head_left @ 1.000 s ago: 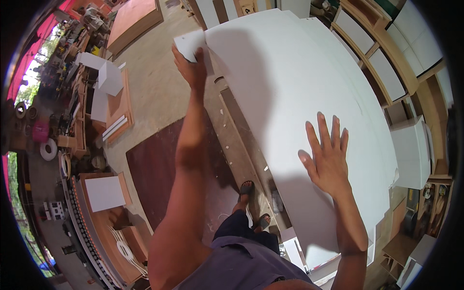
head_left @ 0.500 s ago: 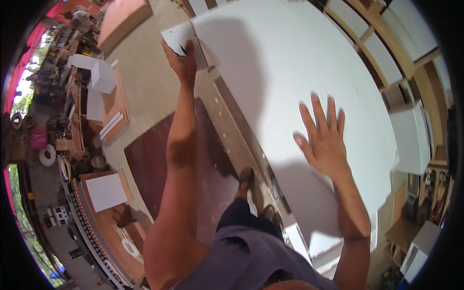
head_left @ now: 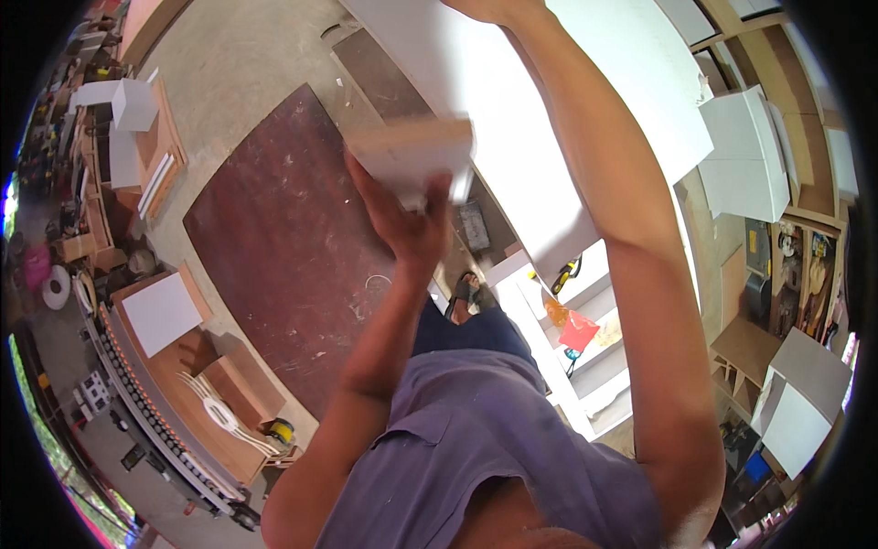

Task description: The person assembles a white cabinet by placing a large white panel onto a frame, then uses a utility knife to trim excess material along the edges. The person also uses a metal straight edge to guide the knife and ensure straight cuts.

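Observation:
My left hand grips a small white board with a bare wood-coloured edge, thumb on one face. Motion blurs the board, and it is raised beside the near left edge of a large white panel. Across that panel stretches my right arm, with my right hand at the top rim of the picture. Its fingers are mostly cut off, so their pose is hidden.
A dark red sheet lies on the floor at left. Under the panel's near end, a white compartmented cabinet holds a red packet and a yellow-black tool. White boxes stand at right.
My left hand has come back toward my body with the white board. My right hand has left its flat, spread place on the panel and reached far forward. The view has shifted, showing the cabinet.

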A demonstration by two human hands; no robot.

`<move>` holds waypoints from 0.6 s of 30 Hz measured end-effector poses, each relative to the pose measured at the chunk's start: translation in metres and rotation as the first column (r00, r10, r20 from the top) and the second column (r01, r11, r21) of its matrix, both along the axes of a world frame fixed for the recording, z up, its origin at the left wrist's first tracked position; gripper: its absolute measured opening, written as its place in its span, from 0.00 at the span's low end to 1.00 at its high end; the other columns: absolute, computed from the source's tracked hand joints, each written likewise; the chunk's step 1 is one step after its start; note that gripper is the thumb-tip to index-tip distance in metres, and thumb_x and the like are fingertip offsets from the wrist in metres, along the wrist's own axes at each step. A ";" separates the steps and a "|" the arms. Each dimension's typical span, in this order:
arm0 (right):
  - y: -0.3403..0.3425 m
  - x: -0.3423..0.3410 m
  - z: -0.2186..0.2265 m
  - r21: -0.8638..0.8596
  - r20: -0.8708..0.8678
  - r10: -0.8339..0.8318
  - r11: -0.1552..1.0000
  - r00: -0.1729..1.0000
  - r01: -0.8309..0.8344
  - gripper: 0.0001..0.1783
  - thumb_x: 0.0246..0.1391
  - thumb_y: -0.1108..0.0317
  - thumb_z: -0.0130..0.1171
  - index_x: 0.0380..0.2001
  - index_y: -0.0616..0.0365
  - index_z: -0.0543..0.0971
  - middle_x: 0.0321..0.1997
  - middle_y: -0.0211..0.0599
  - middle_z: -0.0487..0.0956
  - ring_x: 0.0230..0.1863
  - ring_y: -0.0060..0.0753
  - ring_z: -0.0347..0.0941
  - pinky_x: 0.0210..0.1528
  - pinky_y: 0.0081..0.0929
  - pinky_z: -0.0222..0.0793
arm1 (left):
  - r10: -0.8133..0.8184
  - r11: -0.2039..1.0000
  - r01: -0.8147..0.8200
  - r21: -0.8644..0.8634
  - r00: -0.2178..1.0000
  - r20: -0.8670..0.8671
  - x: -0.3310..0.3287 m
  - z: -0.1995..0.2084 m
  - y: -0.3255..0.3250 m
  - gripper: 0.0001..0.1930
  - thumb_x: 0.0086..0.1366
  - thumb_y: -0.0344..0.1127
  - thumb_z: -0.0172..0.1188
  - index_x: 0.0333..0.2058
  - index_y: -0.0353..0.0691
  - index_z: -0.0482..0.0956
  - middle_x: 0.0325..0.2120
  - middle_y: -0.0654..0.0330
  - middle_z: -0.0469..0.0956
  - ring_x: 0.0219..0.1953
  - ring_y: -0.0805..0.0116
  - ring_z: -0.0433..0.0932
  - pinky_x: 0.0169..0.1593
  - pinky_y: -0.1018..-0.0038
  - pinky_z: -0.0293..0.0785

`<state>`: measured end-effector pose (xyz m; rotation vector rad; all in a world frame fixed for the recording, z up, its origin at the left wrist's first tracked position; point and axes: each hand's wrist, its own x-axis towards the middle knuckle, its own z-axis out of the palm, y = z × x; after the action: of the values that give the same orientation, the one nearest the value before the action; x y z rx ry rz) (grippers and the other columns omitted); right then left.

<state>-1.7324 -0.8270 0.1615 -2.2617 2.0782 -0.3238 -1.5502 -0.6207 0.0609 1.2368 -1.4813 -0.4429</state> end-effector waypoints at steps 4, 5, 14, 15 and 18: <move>-0.007 0.003 -0.005 0.032 -0.015 -0.018 0.999 1.000 0.019 0.39 0.63 0.36 0.39 0.71 0.44 0.58 0.78 0.46 0.49 0.76 0.64 0.39 0.73 0.66 0.33 | -0.204 0.957 0.213 -0.197 0.977 0.064 -0.023 0.001 0.108 0.44 0.51 0.37 0.74 0.62 0.31 0.58 0.44 0.49 0.69 0.46 0.55 0.70 0.47 0.62 0.65; -0.008 0.007 -0.003 0.042 -0.020 -0.012 0.999 1.000 0.013 0.39 0.63 0.36 0.39 0.71 0.44 0.58 0.78 0.46 0.48 0.77 0.64 0.39 0.73 0.66 0.33 | -0.272 0.931 0.287 -0.225 0.958 0.095 -0.023 0.000 0.129 0.42 0.49 0.36 0.75 0.61 0.33 0.62 0.39 0.50 0.70 0.42 0.56 0.72 0.42 0.62 0.65; 0.005 0.007 0.002 0.053 -0.016 -0.043 0.998 0.999 0.043 0.41 0.64 0.36 0.38 0.72 0.46 0.56 0.78 0.44 0.47 0.77 0.61 0.37 0.75 0.60 0.31 | -0.071 0.985 0.114 0.127 0.950 -0.304 -0.037 -0.034 0.158 0.50 0.62 0.39 0.69 0.68 0.27 0.41 0.60 0.42 0.58 0.55 0.57 0.69 0.59 0.65 0.68; 0.002 0.014 0.002 0.050 -0.011 -0.023 0.998 1.000 0.024 0.41 0.64 0.35 0.38 0.72 0.46 0.56 0.78 0.44 0.47 0.77 0.60 0.37 0.75 0.59 0.31 | -0.033 0.987 0.077 0.139 0.956 -0.293 -0.044 -0.037 0.154 0.49 0.63 0.40 0.67 0.68 0.25 0.40 0.63 0.41 0.55 0.56 0.57 0.68 0.60 0.64 0.68; 0.002 0.008 0.000 0.065 -0.070 -0.095 0.993 0.993 0.100 0.41 0.64 0.36 0.38 0.72 0.46 0.56 0.78 0.44 0.47 0.78 0.60 0.36 0.76 0.59 0.31 | -0.033 0.992 0.077 0.099 0.922 -0.387 -0.053 -0.039 0.145 0.51 0.60 0.43 0.70 0.67 0.23 0.44 0.64 0.38 0.56 0.57 0.47 0.67 0.63 0.57 0.61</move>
<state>-1.7245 -0.8254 0.1615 -2.1668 2.2013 -0.1802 -1.6034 -0.4754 0.0217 1.1191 -1.1669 -0.7707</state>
